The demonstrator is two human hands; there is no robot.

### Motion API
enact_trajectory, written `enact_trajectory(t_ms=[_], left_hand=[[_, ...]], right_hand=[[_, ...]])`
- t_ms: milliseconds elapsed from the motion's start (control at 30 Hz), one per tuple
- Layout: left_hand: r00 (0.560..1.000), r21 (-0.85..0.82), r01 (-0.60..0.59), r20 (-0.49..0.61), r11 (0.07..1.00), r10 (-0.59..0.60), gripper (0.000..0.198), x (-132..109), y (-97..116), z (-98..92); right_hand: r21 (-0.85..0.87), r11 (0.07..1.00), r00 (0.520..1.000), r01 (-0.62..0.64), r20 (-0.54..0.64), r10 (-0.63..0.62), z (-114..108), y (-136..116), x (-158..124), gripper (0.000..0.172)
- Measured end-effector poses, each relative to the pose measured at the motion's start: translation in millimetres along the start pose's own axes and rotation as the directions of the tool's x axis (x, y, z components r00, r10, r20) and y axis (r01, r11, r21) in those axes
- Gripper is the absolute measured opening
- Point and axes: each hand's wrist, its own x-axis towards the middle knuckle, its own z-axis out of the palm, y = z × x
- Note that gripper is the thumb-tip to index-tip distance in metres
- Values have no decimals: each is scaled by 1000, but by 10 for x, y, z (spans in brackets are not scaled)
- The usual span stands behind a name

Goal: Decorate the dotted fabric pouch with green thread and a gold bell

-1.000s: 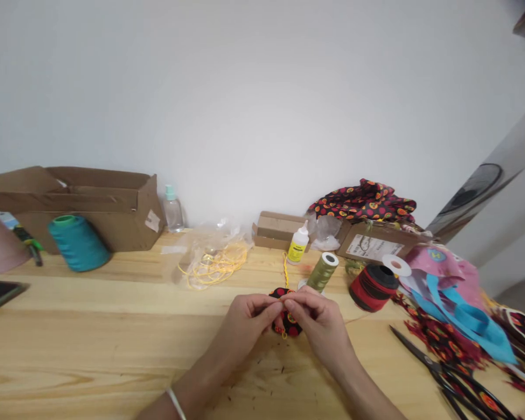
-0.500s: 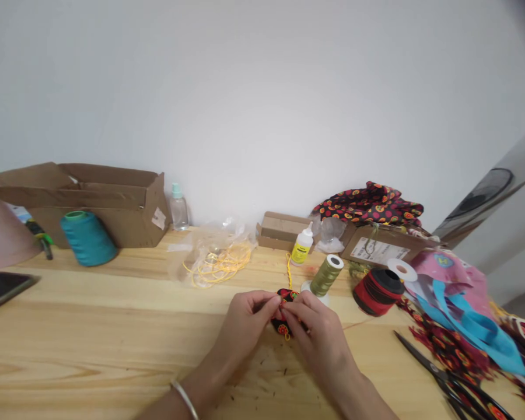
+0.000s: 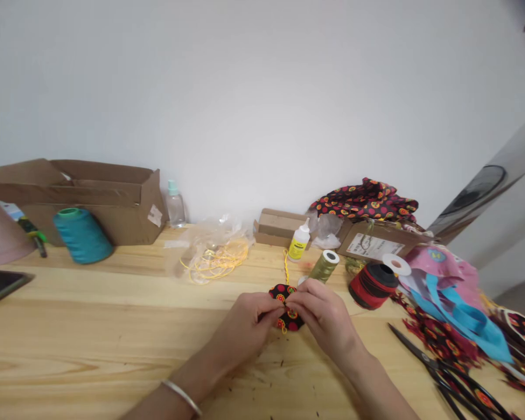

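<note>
Left hand (image 3: 246, 322) and right hand (image 3: 330, 312): thumbs and fingertips pinching at the middle of one round patterned piece (image 3: 294, 321), low centre of table (image 3: 114, 326). Olive spool (image 3: 324, 267), one, close beyond right hand, base partly masked. One glue bottle (image 3: 298, 244) behind. Rightward: one red-black spool (image 3: 373, 286), one pair of scissors (image 3: 435, 366). Three cardboard boxes (image 3: 126, 224) along wall; one teal cone (image 3: 83, 236).

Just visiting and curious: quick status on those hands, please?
Left hand and right hand pinching at patterned fabric piece. Yellow cord lying beyond it. Olive thread spool close behind right hand.
</note>
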Motion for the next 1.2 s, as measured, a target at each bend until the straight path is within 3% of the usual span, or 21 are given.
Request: enact_trajectory(t_ms=[167, 333, 433, 600, 767, 1067, 1200], left_hand=[[999, -32, 3, 44, 999, -2, 26, -4, -13, 7], [1000, -152, 25, 5, 988, -24, 27, -5, -1, 10], [996, -216, 63, -50, 974, -75, 26, -8, 13, 1], [981, -256, 102, -132, 961, -139, 25, -12, -33, 6], [972, -185, 83, -203, 979, -120, 24, -2, -39, 11], [979, -48, 68, -189, 997, -76, 25, -4, -26, -17], [990, -7, 45, -133, 999, -46, 26, -4, -17, -8]], right_hand=[[104, 995, 1000, -6, 9, 5, 1, 48, 8, 19], [308, 939, 988, -150, 26, 150, 81, 51, 18, 16], [346, 913, 975, -217, 30, 221, 134, 24, 12, 19], [281, 940, 975, -192, -53, 215, 217, -32, -39, 19], [148, 977, 986, -151, -55, 161, 269, -113, -54, 22], [-194, 979, 997, -58, -60, 47, 131, -217, -38, 24], [-252, 968, 999, -12, -48, 0, 45, -196, -19, 24]])
